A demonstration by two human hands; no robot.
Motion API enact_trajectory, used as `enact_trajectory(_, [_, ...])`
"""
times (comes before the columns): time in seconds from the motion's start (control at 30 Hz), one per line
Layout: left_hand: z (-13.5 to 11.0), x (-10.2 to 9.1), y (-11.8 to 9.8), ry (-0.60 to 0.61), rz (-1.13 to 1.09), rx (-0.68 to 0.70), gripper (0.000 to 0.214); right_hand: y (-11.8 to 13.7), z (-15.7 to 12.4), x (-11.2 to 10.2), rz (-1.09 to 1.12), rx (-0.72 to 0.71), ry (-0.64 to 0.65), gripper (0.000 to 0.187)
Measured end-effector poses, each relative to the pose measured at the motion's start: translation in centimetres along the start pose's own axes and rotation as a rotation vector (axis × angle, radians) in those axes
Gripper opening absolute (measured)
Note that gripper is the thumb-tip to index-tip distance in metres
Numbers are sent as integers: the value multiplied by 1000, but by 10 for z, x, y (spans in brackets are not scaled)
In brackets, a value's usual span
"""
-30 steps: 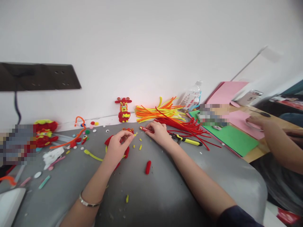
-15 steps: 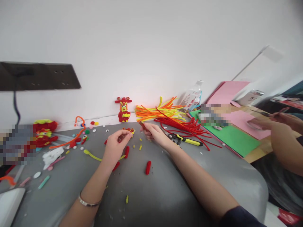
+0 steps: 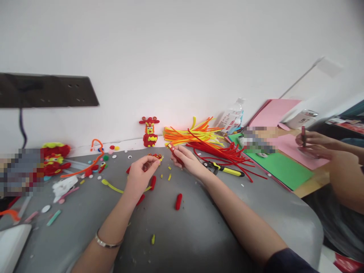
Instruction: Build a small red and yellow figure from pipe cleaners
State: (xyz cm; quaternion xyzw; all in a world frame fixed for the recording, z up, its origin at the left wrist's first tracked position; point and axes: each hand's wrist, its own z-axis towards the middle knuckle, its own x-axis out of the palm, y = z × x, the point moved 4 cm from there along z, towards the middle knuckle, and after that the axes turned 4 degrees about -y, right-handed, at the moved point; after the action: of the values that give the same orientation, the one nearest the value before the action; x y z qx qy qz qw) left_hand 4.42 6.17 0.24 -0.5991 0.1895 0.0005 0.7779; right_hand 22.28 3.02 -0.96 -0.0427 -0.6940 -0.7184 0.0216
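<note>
My left hand [image 3: 141,175] is closed in a pinch near the middle of the grey table. At its fingertips shows a small red and yellow pipe-cleaner piece [image 3: 156,156], partly hidden by the fingers. My right hand [image 3: 186,161] is wrapped round a small red lighter [image 3: 172,148], whose pale metallic end points up and left. Just below the hands lie red fuzzy rolls [image 3: 178,201] and yellow snippets [image 3: 170,177]. Beside my left wrist a bent yellow pipe cleaner [image 3: 113,187] rests on the table. Behind the hands, a red and yellow pipe-cleaner figure [image 3: 150,136] leans against the wall.
Pipe cleaners in orange and yellow [image 3: 190,135] and red [image 3: 227,153] lie in bundles, with yellow-handled pliers [image 3: 231,171] alongside. A plastic bottle [image 3: 232,115] stands behind. Pompoms and scraps spread left. Another person's hands [image 3: 318,146] work over pink paper at right.
My right hand has turned the lighter so more of its red body and metallic end shows. My left hand stays nearly still. The other person's hand has raised a dark stick-like object upright.
</note>
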Motion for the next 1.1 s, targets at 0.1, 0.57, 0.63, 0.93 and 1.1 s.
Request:
enact_trajectory(0.1, [0,0,-1,-6,-8,4,25,2,-2,2,-43,-48,34,41])
enact_trajectory(0.57, [0,2,3,27,14,6,26,-4,-7,4,-252,98,56,58])
enact_trajectory(0.63, [-1,2,3,32,12,13,25,-5,-6,5,-255,100,34,56])
enact_trajectory(0.93, [-2,4,2,50,-8,-5,22,-3,-7,10,-283,59,-3,45])
enact_trajectory(1.1, [-2,5,5,59,-15,-17,23,-4,-8,10,-302,43,10,43])
